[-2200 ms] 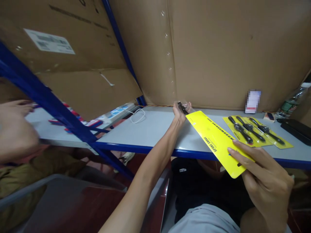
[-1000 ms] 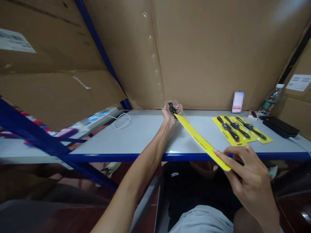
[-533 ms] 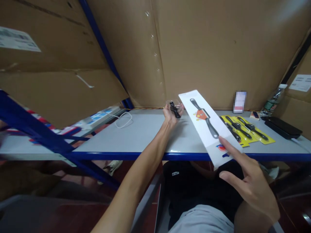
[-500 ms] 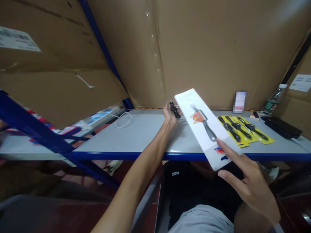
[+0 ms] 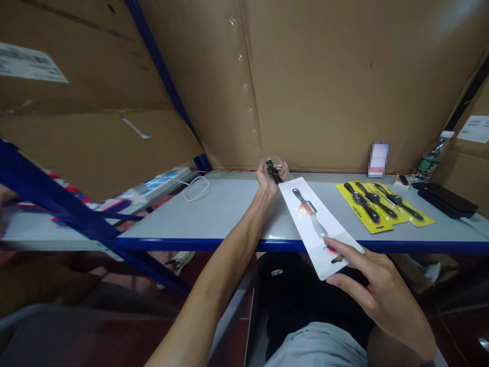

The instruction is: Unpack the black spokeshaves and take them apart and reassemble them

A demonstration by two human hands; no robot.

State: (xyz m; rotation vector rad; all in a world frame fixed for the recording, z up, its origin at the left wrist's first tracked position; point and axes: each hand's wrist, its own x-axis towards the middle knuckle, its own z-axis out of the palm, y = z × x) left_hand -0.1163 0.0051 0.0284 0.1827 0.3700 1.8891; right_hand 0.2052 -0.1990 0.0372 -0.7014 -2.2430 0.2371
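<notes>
A large sheet of brown cardboard (image 5: 324,86) stands behind our grey surface (image 5: 229,219), which has a blue front edge; a blue post (image 5: 156,66) slants up on the left. Near the back of the surface, our left hand (image 5: 267,181) holds a black tool (image 5: 272,169) inside a clear plastic cover (image 5: 284,168), its fingers curled about the cover. We hold a long white card (image 5: 321,227) in the right hand (image 5: 385,293): the index finger lies on the printed face, the thumb sits by the near corner, and the other fingers are hidden from us. The card slopes across the front edge of the surface, its far end just beside the near end of the black tool; we cannot tell whether they touch. On its face we can see a picture of a similar tool with an orange-red part, a small red and blue mark, and a dark slot at the near end. To the right of the card, three yellow packs (image 5: 376,199) with black tools lie overlapping on the surface. Beyond them stand a blurred-out phone (image 5: 378,159) and a clear bottle (image 5: 431,158), with a black case (image 5: 446,200) nearby. A looped white cable (image 5: 196,188) rests to our left.
</notes>
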